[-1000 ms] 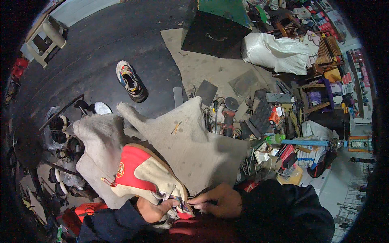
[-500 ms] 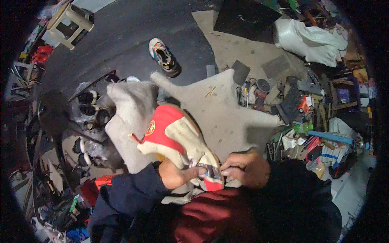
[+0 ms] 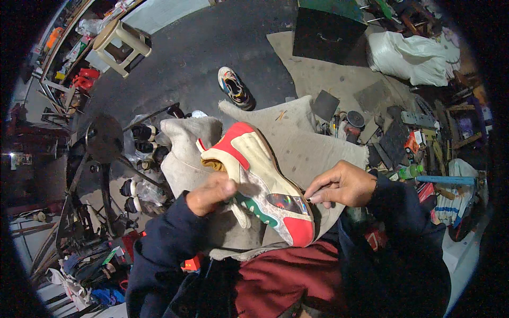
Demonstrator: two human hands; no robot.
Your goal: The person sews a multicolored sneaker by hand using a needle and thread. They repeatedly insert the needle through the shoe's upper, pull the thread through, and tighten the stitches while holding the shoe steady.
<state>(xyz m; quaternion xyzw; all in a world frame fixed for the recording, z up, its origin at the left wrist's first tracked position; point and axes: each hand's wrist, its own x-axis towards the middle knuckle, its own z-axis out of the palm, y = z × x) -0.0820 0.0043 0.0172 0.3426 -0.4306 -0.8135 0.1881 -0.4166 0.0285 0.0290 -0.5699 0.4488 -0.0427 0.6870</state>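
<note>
A cream sneaker (image 3: 258, 153) with red heel and toe and green trim lies on its side across my lap, toe toward me. Under it spreads a beige cloth (image 3: 323, 146). My left hand (image 3: 214, 193) is closed beside the shoe's opening, thumb pointing right; what its fingers hold, if anything, is hidden. At the sole edge near the toe, my right hand (image 3: 343, 185) pinches something too small to name, its fingertips by the shiny dark side panel. A second, multicoloured sneaker (image 3: 233, 87) stands on the dark floor beyond the cloth.
On the left stands a black metal stand (image 3: 103, 140), with several dark shoes (image 3: 140, 146) beside it. A stool (image 3: 122, 45) is at the far left. Tools and scraps lie at right around a blue bar (image 3: 445, 180). A dark box (image 3: 328, 37) and white sack (image 3: 408, 55) sit at the back.
My hands have moved apart, the left off the toe area toward the shoe's opening, the right outward. The shoe's side now shows more fully. The whole view has shifted.
</note>
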